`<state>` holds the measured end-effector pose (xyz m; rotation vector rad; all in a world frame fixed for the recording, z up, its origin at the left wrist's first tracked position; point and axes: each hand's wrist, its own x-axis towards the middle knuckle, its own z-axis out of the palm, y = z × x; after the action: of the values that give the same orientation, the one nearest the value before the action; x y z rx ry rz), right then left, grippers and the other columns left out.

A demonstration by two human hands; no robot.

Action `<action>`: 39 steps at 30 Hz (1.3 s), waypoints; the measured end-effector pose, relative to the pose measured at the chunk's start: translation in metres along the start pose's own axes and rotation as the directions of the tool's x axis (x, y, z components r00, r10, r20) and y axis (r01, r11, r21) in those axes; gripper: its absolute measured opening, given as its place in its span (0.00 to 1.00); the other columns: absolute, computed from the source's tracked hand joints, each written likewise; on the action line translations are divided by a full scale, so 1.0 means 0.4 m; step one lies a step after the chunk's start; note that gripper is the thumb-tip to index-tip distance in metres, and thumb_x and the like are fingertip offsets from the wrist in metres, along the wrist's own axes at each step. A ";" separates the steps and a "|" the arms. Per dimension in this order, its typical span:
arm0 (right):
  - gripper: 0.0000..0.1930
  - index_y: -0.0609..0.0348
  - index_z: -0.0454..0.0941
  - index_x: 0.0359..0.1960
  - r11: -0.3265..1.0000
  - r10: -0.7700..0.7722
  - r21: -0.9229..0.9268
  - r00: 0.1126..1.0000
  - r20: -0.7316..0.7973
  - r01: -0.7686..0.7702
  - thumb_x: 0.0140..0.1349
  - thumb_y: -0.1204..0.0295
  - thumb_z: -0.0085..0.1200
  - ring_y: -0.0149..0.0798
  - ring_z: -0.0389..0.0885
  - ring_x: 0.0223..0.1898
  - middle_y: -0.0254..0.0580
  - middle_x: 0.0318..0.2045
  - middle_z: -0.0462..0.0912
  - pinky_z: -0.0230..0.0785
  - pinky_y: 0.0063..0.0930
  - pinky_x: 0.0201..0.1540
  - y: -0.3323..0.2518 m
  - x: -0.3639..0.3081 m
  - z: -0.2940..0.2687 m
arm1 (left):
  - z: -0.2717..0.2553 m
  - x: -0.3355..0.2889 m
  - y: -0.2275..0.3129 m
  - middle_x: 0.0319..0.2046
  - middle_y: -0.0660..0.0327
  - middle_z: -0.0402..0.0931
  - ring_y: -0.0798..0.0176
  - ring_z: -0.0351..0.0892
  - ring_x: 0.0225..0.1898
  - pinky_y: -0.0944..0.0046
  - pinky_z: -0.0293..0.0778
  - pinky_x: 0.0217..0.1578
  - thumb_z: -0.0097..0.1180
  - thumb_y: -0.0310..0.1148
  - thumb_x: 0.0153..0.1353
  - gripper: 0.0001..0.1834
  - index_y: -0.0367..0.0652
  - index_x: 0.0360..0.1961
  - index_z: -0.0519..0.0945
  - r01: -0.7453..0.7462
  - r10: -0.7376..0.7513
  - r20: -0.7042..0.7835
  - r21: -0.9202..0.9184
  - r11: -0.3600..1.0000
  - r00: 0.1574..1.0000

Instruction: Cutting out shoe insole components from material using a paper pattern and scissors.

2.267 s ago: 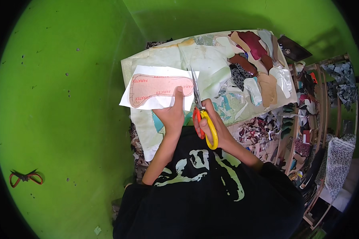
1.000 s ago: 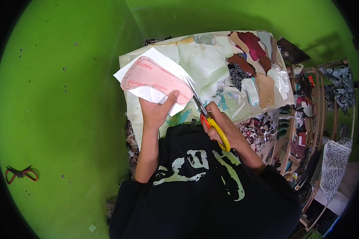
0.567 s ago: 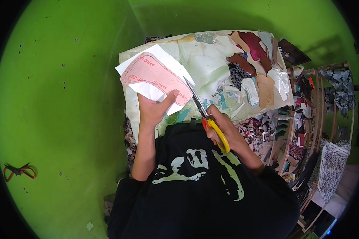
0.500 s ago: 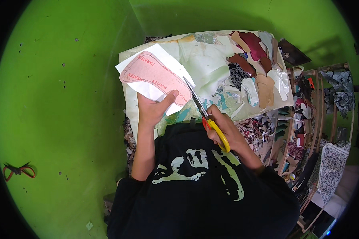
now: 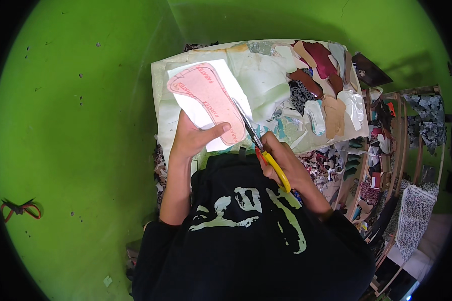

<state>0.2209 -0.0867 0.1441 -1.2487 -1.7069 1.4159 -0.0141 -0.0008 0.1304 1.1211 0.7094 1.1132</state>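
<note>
My left hand point(image 5: 193, 135) pinches the lower part of a white sheet point(image 5: 232, 80), its thumb lying on top. Against that sheet rests a pink insole-shaped piece point(image 5: 206, 93) with red print and a drawn outline. In my right hand point(image 5: 286, 160) is a pair of scissors point(image 5: 277, 171) with a yellow and red handle. Their narrow blades point up and away along the right edge of the pink piece, at the white sheet. How far the blades are apart is hard to make out.
A pale worktable point(image 5: 163, 95) lies beyond my hands. Tan insole-shaped pieces point(image 5: 333, 116), brown pieces point(image 5: 306, 83) and other scraps cover its right side. A wooden rack point(image 5: 402, 135) with cloth stands right. Another pair of scissors point(image 5: 21, 209) hangs on the green wall point(image 5: 85, 150).
The white sheet and pink piece have turned clockwise and stand more upright. My left hand has shifted slightly with them. The scissors in my right hand stay in nearly the same place.
</note>
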 end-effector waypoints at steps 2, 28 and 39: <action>0.40 0.60 0.62 0.39 0.999 -0.033 0.013 0.999 -0.024 0.033 0.54 0.30 0.52 0.46 0.65 0.20 0.45 0.18 0.67 0.57 0.38 0.26 0.003 0.006 0.001 | 0.007 -0.001 -0.004 0.48 0.55 0.79 0.62 0.80 0.50 0.60 0.75 0.53 0.70 0.22 0.50 0.34 0.32 0.58 0.69 0.008 -0.008 -0.007 -0.033 0.999 1.000; 0.31 0.59 0.60 0.41 0.999 0.045 0.007 0.995 -0.084 -0.044 0.60 0.45 0.60 0.51 0.65 0.20 0.48 0.18 0.68 0.61 0.38 0.27 0.006 0.040 0.011 | 0.030 -0.004 -0.032 0.52 0.53 0.77 0.58 0.78 0.54 0.57 0.72 0.57 0.69 0.19 0.45 0.41 0.35 0.63 0.65 0.255 -0.246 0.071 -0.308 0.916 0.967; 0.29 0.59 0.61 0.42 0.994 0.106 0.034 0.991 -0.085 -0.103 0.62 0.45 0.58 0.43 0.64 0.19 0.46 0.17 0.67 0.57 0.36 0.25 0.020 0.038 0.016 | 0.036 -0.005 -0.049 0.54 0.52 0.75 0.56 0.77 0.54 0.56 0.73 0.56 0.67 0.17 0.47 0.44 0.37 0.66 0.61 0.316 -0.318 0.042 -0.295 0.902 0.947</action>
<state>0.2118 -0.0753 0.1328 -1.3809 -1.5777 1.4198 0.0043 -0.0082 0.1163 0.7137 0.6755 0.9078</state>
